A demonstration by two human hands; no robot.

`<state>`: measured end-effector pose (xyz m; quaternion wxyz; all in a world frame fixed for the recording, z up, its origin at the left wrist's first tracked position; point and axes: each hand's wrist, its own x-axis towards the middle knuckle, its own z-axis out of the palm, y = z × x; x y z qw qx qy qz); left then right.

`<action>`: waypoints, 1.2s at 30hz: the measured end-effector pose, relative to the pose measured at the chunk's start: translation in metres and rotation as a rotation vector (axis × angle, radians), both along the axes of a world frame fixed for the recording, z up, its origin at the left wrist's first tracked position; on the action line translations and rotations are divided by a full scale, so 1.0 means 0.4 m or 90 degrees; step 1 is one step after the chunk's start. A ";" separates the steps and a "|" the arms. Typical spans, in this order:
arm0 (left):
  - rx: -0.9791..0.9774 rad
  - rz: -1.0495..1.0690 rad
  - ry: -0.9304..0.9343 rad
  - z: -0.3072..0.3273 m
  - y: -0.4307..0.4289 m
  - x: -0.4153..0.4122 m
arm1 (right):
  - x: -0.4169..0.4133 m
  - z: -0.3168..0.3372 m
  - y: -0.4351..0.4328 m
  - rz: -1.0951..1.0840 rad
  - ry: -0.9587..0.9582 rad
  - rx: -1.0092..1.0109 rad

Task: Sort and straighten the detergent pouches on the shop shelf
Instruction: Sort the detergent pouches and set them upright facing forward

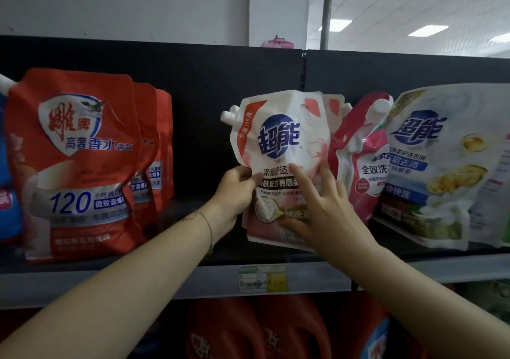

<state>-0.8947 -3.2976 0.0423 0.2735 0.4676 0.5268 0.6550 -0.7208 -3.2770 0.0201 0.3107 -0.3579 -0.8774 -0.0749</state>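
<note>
Black panelling backs the grey-edged shop shelf [204, 278], with a white wall and ceiling lights above it. The white-and-pink spouted detergent pouch [278, 148] I am working on stands roughly upright at the middle of that shelf, its printed face towards me and its spout pointing up and to the left. I cannot tell whether its base sits on the shelf or hangs just over it.

My left grip [234, 193] is clamped on the pouch's left edge, thumb in front and fingers curled behind, which I judge keeps the soft bag from slumping. My right grip [323, 206] is spread apart, with straight fingers and the thumb laid flat against the lower front, apparently to smooth and square the face.

Left of this pouch, across a bare gap, a row of red pouches with a shield logo [74, 165] stands in file. Just right of it a red-and-white capped pouch [361, 160] leans crookedly, touching more pouches behind mine, and beyond that stands a large white pouch with yellow flowers [441, 165]. Below my pouch a price label [262, 278] marks the rail, so this spot probably belongs to it. The leaning neighbour looks like the next one needing attention.
</note>
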 end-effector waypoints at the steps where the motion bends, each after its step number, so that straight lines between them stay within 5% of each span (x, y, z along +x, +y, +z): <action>1: 0.013 0.016 -0.014 -0.003 -0.003 -0.003 | -0.005 -0.002 0.002 0.009 0.004 0.000; 6: 0.088 0.118 -0.039 -0.028 -0.042 -0.057 | -0.048 -0.007 0.014 0.090 0.011 -0.009; 14: 0.219 0.319 0.095 -0.059 -0.149 -0.093 | -0.154 0.028 0.056 0.286 -0.063 -0.014; 24: 0.274 0.408 0.113 -0.073 -0.134 -0.086 | -0.259 0.059 0.126 0.305 -0.157 -0.018; 36: 0.020 0.364 0.218 -0.101 -0.089 -0.108 | -0.340 0.097 0.168 0.221 -0.279 0.008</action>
